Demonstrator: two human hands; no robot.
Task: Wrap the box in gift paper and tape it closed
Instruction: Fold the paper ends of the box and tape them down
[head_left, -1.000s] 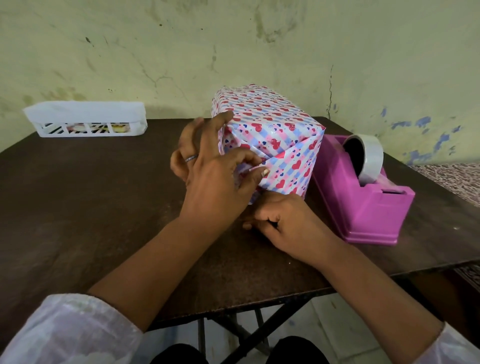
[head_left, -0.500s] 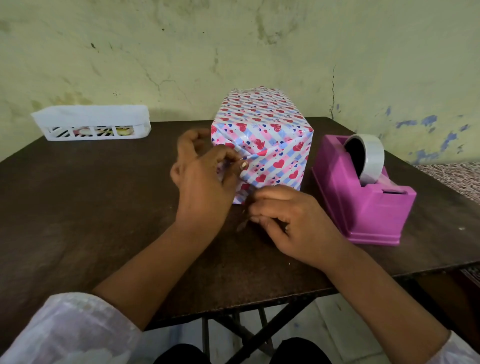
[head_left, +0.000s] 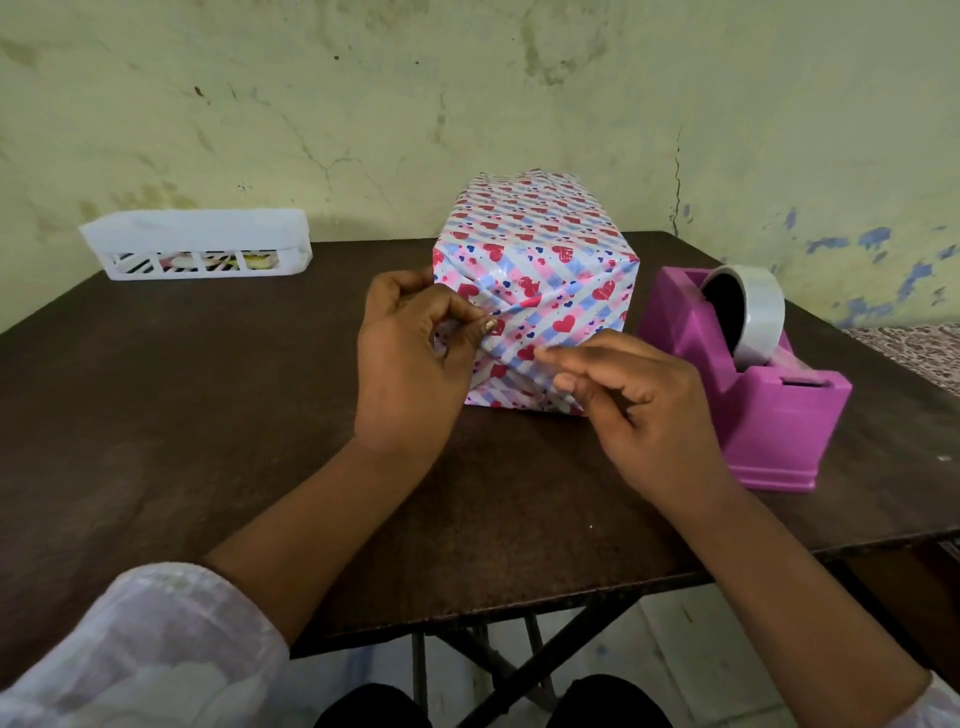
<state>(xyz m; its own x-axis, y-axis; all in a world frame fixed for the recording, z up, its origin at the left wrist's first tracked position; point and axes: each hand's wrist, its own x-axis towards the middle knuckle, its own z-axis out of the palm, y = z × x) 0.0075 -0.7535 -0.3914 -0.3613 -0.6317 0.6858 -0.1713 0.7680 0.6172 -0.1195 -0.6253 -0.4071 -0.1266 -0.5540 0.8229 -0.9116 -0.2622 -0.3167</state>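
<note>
The box (head_left: 535, 280), wrapped in white gift paper with pink and blue stripes and red hearts, stands on the dark brown table (head_left: 208, 415) with its folded end face towards me. My left hand (head_left: 410, 364) is at the left edge of that face, fingers curled, thumb and forefinger pinching the paper fold. My right hand (head_left: 634, 410) is at the face's lower right, its forefinger and thumb tips touching the paper, the other fingers loosely bent. A pink tape dispenser (head_left: 753, 395) with a roll of clear tape (head_left: 748, 312) stands just right of the box.
A white slotted plastic tray (head_left: 197, 244) sits at the table's far left, near the cracked green wall. The table's front edge runs close to my forearms, with folding legs and floor below. A patterned surface shows past the table's right edge.
The box, tipped and turned a second ago, now stands square on the table. My right hand rose from the table under the box to the near face. My left hand shifted lower left.
</note>
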